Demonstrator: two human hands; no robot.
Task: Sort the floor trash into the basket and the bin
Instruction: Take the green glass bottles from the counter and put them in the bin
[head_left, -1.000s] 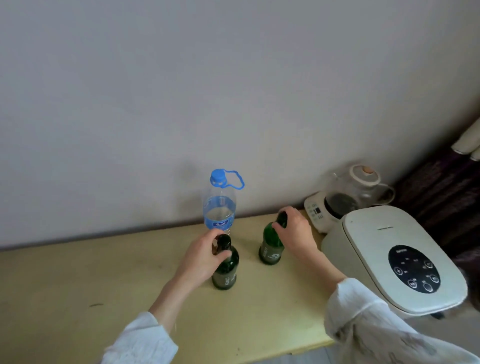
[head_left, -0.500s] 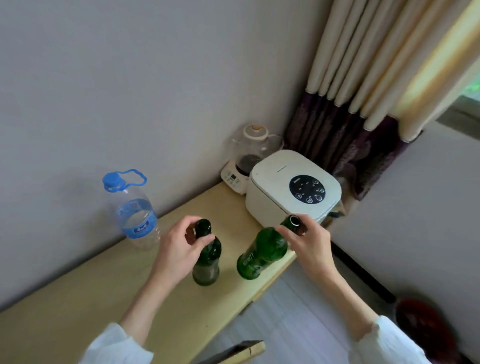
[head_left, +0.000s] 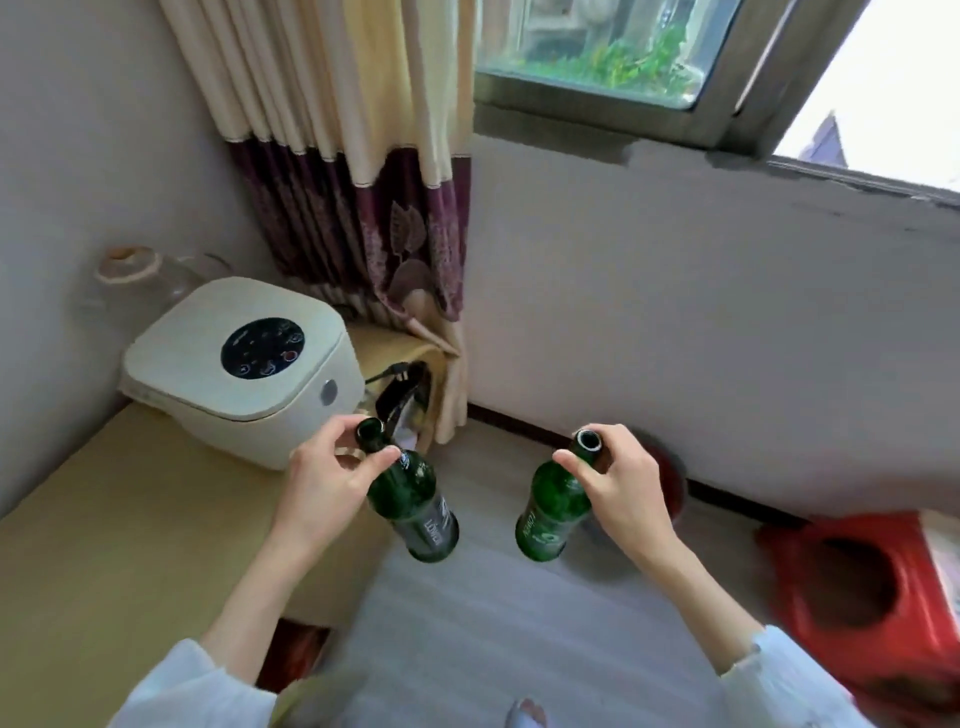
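- Bottles: 2 green glass ones, both open-topped, both up in the air over the floor (head_left: 467, 623)
- left hand (head_left: 322, 483) pinches the left bottle (head_left: 410, 499) by its neck, just off the worktop (head_left: 104, 545) edge
- right hand (head_left: 623, 483) grips the right bottle (head_left: 553, 506) neck, near a red stool (head_left: 857, 587)

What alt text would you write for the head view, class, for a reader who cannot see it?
A person's left hand and right hand each grip an open green glass bottle by the neck, the left bottle and right bottle held above the floor. A white rice cooker sits on the yellow table; a red stool stands right.
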